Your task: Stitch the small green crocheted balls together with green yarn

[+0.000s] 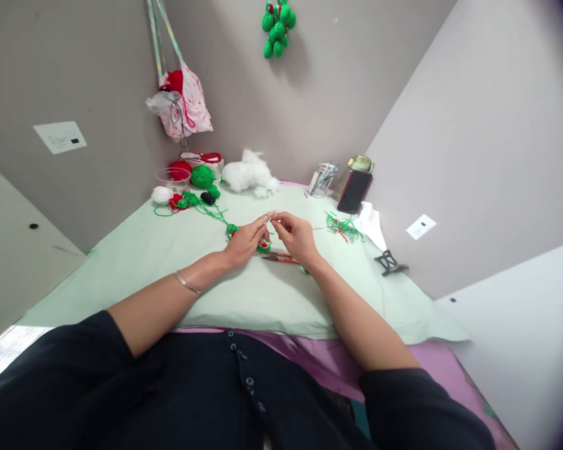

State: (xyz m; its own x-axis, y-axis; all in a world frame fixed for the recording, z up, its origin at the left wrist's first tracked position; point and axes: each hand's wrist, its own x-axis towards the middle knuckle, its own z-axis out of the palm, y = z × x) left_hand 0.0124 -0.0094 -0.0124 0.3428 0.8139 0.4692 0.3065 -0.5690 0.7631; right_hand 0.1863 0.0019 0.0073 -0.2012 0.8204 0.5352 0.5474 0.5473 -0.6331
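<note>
Green-and-red crocheted yarn [263, 247] is being partly covered by the left hand [244, 240], whose grip cannot be told, at the pale-green cloth-covered table [263, 297]. Alongside, a small thin item [269, 219] is being pinched by the right hand [296, 235].

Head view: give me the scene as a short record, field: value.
left hand: over a green-and-red yarn piece
right hand: close to left hand; anything pinched is too small to tell
near hands: red-handled scissors
surface: pale green cloth
back left: green yarn ball, black spool
back middle: white stuffing
right side: phone, yarn scraps, hair clip
wall: hanging bag
</note>
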